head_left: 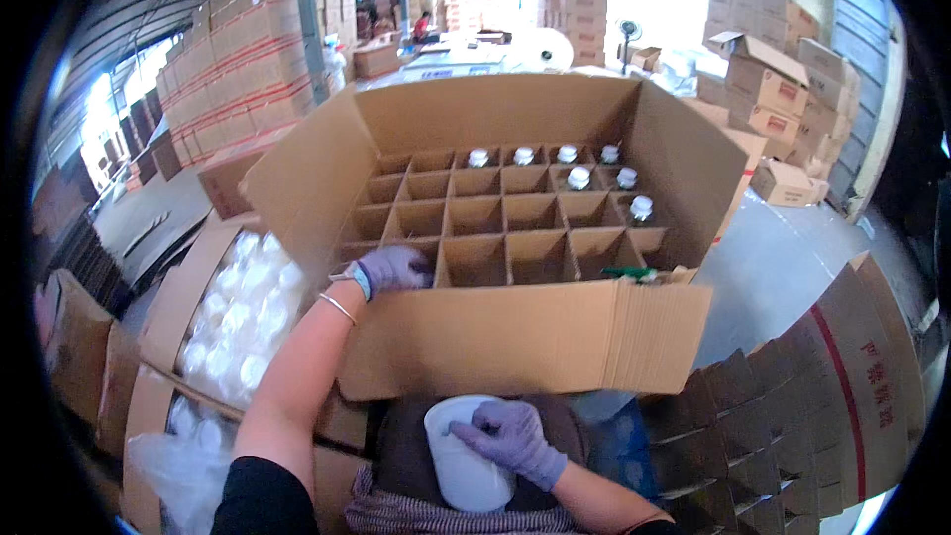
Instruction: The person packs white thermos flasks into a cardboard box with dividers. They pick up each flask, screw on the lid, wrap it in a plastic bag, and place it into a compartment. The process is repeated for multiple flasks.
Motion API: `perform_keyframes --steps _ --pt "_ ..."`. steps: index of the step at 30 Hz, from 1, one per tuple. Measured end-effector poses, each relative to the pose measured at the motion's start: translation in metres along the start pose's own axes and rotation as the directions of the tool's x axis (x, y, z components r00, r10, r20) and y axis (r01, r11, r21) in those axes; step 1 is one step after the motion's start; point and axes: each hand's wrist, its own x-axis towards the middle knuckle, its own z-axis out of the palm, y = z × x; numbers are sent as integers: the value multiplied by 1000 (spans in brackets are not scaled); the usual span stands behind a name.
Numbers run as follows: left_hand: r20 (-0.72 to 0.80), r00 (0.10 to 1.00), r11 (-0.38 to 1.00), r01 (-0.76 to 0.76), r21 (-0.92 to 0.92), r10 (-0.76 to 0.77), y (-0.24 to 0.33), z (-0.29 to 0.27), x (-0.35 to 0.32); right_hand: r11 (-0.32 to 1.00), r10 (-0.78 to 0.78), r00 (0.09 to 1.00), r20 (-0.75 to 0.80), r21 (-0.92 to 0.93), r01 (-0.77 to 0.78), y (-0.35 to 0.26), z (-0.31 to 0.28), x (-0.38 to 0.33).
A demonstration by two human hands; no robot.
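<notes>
A large open cardboard box (475, 332) stands before me, split by brown cardboard dividers (474, 258) into a grid of compartments. White caps of several bottles (579, 178) rise from compartments at its far and right side. My left hand (394, 269), in a grey-purple glove, reaches over the near left corner of the box; its fingertips dip among the dividers and are hidden. Close to my body, my right hand (515, 441), gloved alike, grips a white tub (466, 461) at its rim, thumb over the edge. A small green object (629, 272) lies at the near right corner.
At left, a carton (178, 307) holds many white bottles (243, 307) under clear plastic. Folded cardboard dividers (753, 426) lean at lower right beside a red-striped cardboard sheet (862, 376). Stacked cartons (238, 69) rise behind on the left, more cartons (773, 89) on the right.
</notes>
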Motion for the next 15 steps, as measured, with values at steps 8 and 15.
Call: perform_keyframes --steps 8,15 --pt "-44 997 925 81 370 -70 -10 49 66 998 32 999 38 44 -33 -11 -21 3" --pt "306 945 975 46 219 -114 -41 9 23 982 -64 997 33 179 57 -14 -20 1"
